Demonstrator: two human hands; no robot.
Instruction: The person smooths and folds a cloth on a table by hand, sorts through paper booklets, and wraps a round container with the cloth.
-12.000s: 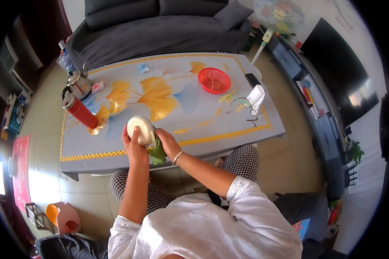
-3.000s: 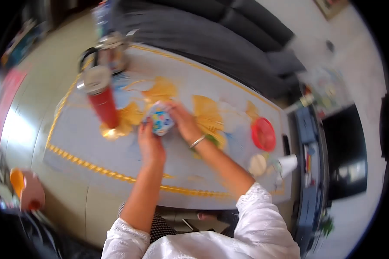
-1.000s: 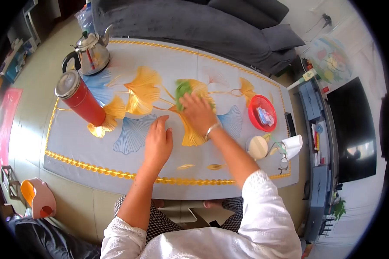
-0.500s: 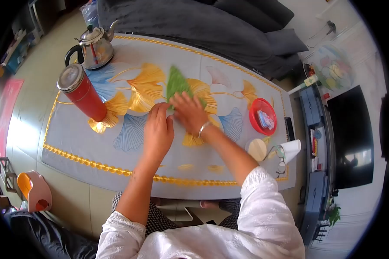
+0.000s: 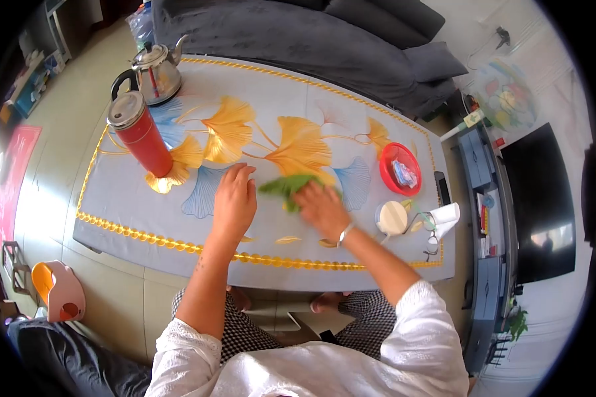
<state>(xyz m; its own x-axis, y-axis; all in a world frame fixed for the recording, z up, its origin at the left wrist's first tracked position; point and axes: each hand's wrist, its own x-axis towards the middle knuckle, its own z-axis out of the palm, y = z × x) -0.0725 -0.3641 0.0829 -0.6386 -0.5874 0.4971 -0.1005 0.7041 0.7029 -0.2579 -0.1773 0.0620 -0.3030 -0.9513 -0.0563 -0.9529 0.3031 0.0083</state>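
A green cloth (image 5: 286, 187) lies crumpled on the patterned tablecloth (image 5: 139, 228), near the middle of the table. My right hand (image 5: 322, 210), slightly blurred and with a bracelet at the wrist, presses down on the cloth's right part and covers some of it. To the left, my left hand (image 5: 235, 200) is on or just over the tablecloth with its fingers extended and nothing in them. A small gap separates it from the cloth.
At the left stand a red tumbler (image 5: 144, 142) and a steel kettle (image 5: 157, 79). A red bowl (image 5: 399, 152) with small packets, a round cream-coloured item (image 5: 393, 217), glasses (image 5: 432, 239), a white roll (image 5: 446, 218) and a phone (image 5: 442, 188) lie along the right side. Behind the table is a grey sofa (image 5: 278, 49).
My right hand has drawn the green cloth toward me and to the right, and the cloth is now bunched rather than spread flat. My left hand is now apart from the right.
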